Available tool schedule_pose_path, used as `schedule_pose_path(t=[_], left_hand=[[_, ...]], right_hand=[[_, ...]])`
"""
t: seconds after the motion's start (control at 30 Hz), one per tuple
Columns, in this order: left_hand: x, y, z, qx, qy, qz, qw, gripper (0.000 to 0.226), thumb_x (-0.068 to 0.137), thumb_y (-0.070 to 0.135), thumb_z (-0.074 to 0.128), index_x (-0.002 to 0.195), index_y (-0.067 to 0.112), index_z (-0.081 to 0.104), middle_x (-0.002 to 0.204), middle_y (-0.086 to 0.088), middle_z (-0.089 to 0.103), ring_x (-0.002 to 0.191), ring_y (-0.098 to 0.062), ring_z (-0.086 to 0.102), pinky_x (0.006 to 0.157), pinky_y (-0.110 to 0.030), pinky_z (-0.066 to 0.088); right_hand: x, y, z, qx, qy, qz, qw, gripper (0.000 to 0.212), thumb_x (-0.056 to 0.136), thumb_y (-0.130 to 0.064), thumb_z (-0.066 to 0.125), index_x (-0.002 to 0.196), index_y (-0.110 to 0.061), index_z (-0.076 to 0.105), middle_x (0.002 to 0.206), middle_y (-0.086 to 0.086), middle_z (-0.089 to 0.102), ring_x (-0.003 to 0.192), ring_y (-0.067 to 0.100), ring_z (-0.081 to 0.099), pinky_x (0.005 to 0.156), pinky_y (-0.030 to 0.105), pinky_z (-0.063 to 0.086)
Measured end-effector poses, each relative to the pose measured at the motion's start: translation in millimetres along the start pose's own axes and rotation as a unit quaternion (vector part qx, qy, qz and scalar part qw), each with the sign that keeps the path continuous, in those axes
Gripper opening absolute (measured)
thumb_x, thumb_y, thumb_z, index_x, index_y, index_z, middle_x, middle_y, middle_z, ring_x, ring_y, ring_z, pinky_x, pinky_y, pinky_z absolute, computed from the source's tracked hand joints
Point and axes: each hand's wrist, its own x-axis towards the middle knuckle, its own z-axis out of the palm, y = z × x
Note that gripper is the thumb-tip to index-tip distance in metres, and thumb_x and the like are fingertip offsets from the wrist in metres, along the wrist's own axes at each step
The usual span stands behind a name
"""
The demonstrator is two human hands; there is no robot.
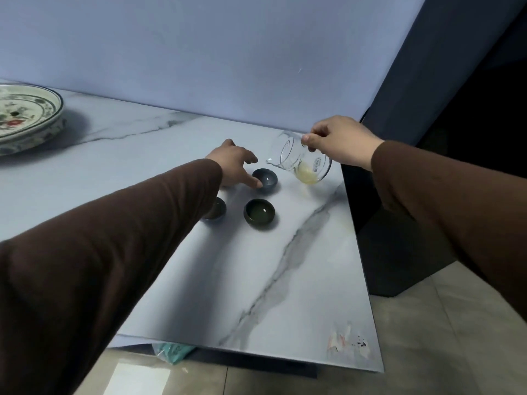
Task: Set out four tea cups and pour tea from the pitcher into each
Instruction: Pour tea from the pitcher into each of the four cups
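- My right hand point(339, 141) pinches the glass pitcher point(302, 161) at its rim, thumb and fingers clamped on the glass, so I can tip it by rolling the wrist.
- Pitcher is tilted, spout pointing left and down toward the blue cup point(265, 181); a little pale yellow tea pools in its low side. No stream visible, so I judge the pour is either about to start or just ended.
- My left hand point(236, 166) reaches to the far cup, fingers spread apart, one fingertip touching the blue cup's near-left rim; likely steadying it or nudging it under the spout. Not gripping it.
- Dark green cup point(259, 213) sits just near of the blue one, looks to hold liquid already.
- Third cup point(216, 209) sits left of the green one, half hidden by my left sleeve point(128, 238); contents can't tell.
- Fourth cup: not visible, could be behind my left hand.
- Cups cluster close together on the marble table point(285, 280), far right part, so the pitcher needs only short moves.
- Painted plate point(25, 115) at far left, well apart, not involved.
- Risk: spout hangs beside the cup, not clearly over it; drips may hit the table.
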Motion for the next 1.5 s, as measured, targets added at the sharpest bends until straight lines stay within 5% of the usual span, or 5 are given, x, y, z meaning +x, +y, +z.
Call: schedule_pose_path(t=[0.2, 0.53, 1.5], left_hand=[[10.1, -0.8, 12.5, -0.015, -0.026, -0.030, 0.999, 0.082, 0.056, 0.065, 0.077, 0.131, 0.038, 0.055, 0.123, -0.003, 0.045, 0.120, -0.020, 0.046, 0.101, -0.034, 0.043], [11.8, -2.5, 17.3, -0.044, -0.017, -0.034, 0.998, 0.064, 0.060, 0.058, 0.079, 0.119, 0.042, 0.063, 0.113, -0.001, 0.044, 0.110, -0.023, 0.050, 0.095, -0.036, 0.049], [16.2, -4.5, 20.7, -0.057, -0.017, -0.037, 0.998, 0.066, 0.056, 0.060, 0.078, 0.118, 0.043, 0.064, 0.108, -0.001, 0.048, 0.112, -0.025, 0.049, 0.088, -0.033, 0.047]], right_hand=[[14.6, 2.4, 3.7, -0.057, 0.008, -0.031, 0.998, 0.031, 0.094, -0.047, 0.053, 0.092, -0.019, 0.065, 0.093, 0.000, 0.063, 0.091, 0.023, 0.056, 0.073, 0.030, 0.033], [30.7, -7.1, 10.1, -0.101, 0.002, -0.064, 0.993, 0.028, 0.090, -0.048, 0.058, 0.083, -0.021, 0.062, 0.081, -0.003, 0.060, 0.084, 0.024, 0.054, 0.069, 0.031, 0.035], [33.9, -44.4, 0.8, -0.174, 0.015, -0.118, 0.978, 0.036, 0.079, -0.047, 0.073, 0.071, -0.018, 0.054, 0.073, -0.001, 0.060, 0.078, 0.027, 0.054, 0.063, 0.031, 0.032]])
